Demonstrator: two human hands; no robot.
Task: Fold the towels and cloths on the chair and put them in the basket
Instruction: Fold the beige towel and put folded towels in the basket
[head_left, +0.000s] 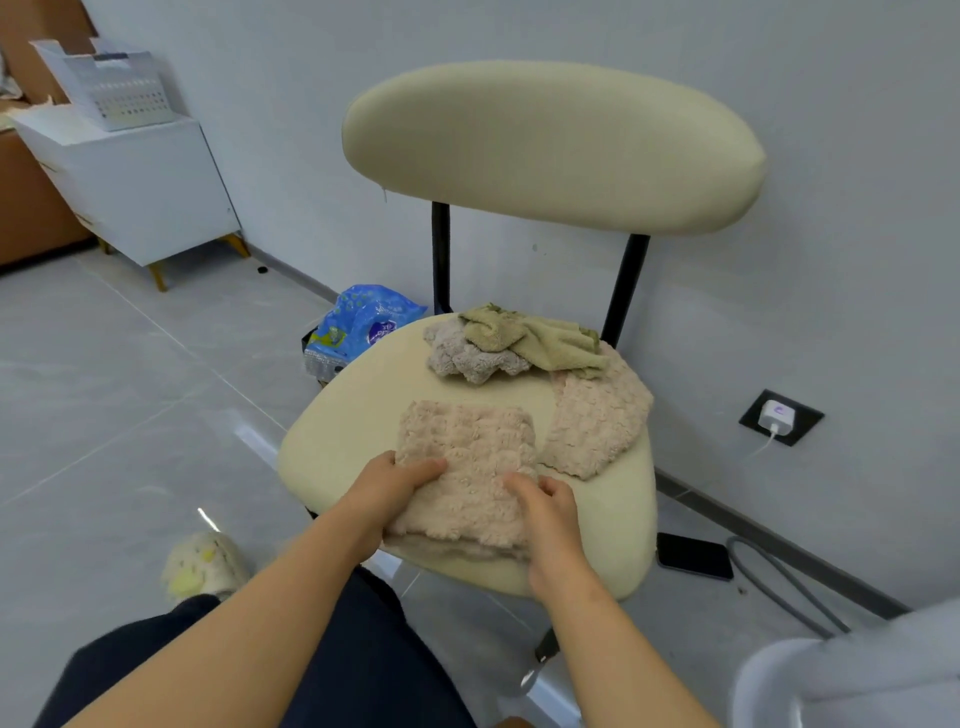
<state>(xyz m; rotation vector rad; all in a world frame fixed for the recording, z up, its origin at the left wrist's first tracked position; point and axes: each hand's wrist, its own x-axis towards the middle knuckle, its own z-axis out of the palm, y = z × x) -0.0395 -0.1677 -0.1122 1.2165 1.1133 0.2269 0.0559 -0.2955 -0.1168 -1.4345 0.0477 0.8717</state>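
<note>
At the front edge of the chair (353, 415) seat, the front towel (467, 441) lies flat between both hands, directly ahead of the person. Its long axis runs from the front of the seat toward the backrest, and its far short edge points at the backrest. The near end looks thicker, as if already doubled. The left hand (400, 483) holds the towel's left side, fingers laid over the top. The right hand (548, 512) grips the right side with its fingers curled into the pile. Both hands sit at the near end and neither is closer to the work, so the next fold probably uses both together along that front-to-back axis. On the right half of the seat a second towel (597, 421) lies spread, just beside the front towel and angled toward the seat's right edge. At the back of the seat, a grey cloth (467, 356) and a green cloth (535, 335) are crumpled together, unfolded. A white basket (122, 91) stands on a cabinet (140, 187) well away to the chair's left. Whether the pale rim (841, 670) near the chair's right front is another basket I cannot tell.
</note>
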